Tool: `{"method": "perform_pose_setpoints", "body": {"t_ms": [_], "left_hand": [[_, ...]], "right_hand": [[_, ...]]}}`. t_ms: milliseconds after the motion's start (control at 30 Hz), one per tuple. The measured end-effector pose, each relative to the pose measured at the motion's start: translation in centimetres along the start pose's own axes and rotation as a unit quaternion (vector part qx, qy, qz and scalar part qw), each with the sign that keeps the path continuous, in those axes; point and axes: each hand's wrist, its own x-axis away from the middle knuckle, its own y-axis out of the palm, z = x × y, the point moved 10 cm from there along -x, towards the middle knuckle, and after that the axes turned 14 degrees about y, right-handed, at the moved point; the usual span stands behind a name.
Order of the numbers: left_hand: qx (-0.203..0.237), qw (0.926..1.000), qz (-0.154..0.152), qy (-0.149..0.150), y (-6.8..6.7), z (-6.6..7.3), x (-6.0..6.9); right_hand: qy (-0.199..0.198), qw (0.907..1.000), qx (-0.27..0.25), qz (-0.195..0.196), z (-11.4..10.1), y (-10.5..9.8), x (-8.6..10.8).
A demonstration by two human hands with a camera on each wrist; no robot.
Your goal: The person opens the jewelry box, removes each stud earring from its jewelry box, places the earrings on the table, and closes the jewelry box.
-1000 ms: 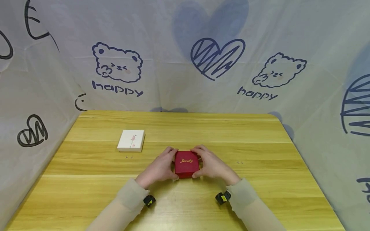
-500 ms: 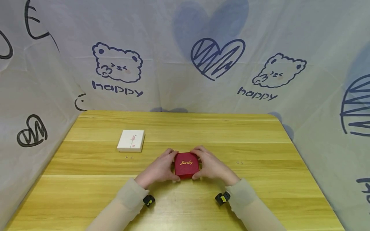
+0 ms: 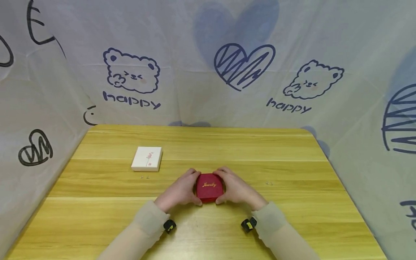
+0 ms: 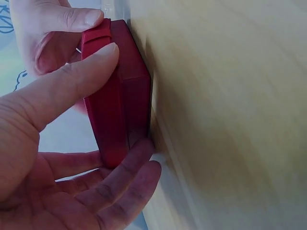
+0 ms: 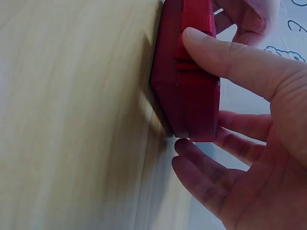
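A red jewelry box with gold "Jewelry" lettering on its lid sits on the wooden table in the head view, in front of me. My left hand grips its left side, thumb at the near edge and fingers toward the far corner. The right side is held the same way by my right hand. In the left wrist view, the left thumb presses the lid, which is fitted over the base. A ribbon bow on the front lies under the right thumb in the right wrist view. The box's inside is hidden.
A white box with a pink flower print stands at the back left. Just before it lie small shiny pieces. More tiny pieces, hard to make out, lie right of my hands. A printed cloth hangs behind the table.
The red lid's top has come down and slightly toward me, and it looks level now. Both hands have followed it a little, keeping their grip. The white box stays put.
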Motion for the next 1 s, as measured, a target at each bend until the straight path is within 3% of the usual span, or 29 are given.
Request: {"method": "perform_pose_setpoints", "body": {"t_ms": [267, 600, 733, 1000], "left_hand": [[0.012, 0.9998, -0.005, -0.015, 0.3, -0.4, 0.2], [0.060, 0.9970, 0.010, -0.048, -0.3, -1.2, 1.7], [0.068, 0.9968, -0.003, -0.041, -0.1, -1.0, 2.0], [0.089, 0.9957, -0.013, -0.023, 0.7, -0.4, 1.9]], "right_hand": [[0.005, 0.9999, -0.009, -0.002, 0.1, 0.0, 0.3], [0.029, 0.9984, -0.047, 0.012, 0.7, -0.2, 1.7], [0.048, 0.9977, -0.041, 0.024, 1.2, 0.1, 2.1], [0.049, 0.9967, -0.053, 0.036, 1.1, 0.4, 2.3]]}}
